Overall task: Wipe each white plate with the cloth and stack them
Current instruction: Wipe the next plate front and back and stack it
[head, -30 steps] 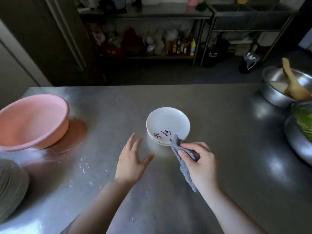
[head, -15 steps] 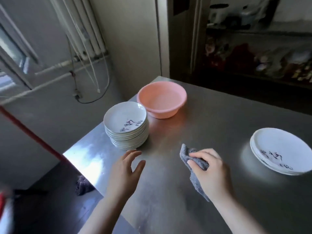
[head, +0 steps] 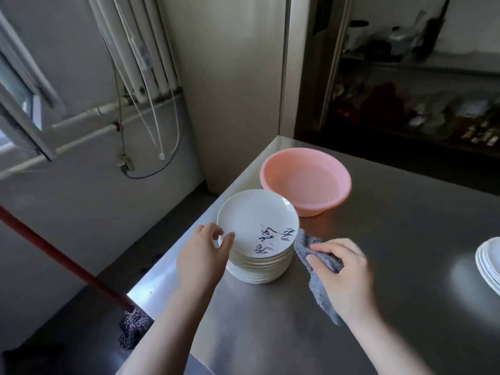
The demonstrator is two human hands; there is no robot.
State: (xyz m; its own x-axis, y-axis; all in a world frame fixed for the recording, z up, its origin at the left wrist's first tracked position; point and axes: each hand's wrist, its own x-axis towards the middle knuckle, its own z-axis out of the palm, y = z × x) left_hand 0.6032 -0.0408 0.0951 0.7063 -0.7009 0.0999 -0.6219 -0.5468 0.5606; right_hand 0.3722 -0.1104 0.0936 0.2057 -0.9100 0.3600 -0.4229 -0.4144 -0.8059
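A tall stack of white plates (head: 257,226) with dark painted characters stands near the left edge of the steel table (head: 405,266). My left hand (head: 201,255) is at the stack's left rim, thumb on the top plate's edge and fingers curled around it. My right hand (head: 345,277) grips a grey cloth (head: 318,262) just right of the stack, the cloth's tip touching the plates' side. A second, low stack of white plates (head: 489,263) lies at the right edge of the view, partly cut off.
A pink plastic basin (head: 305,182) stands behind the tall stack, almost touching it. The table's left edge drops to the floor, where a red-handled mop (head: 67,263) leans. Dark shelving with jars fills the far right background.
The view swung left from the low stack to the tall stack. My left hand moved forward and took hold of the top plate's rim; my right hand carried the cloth up beside the stack.
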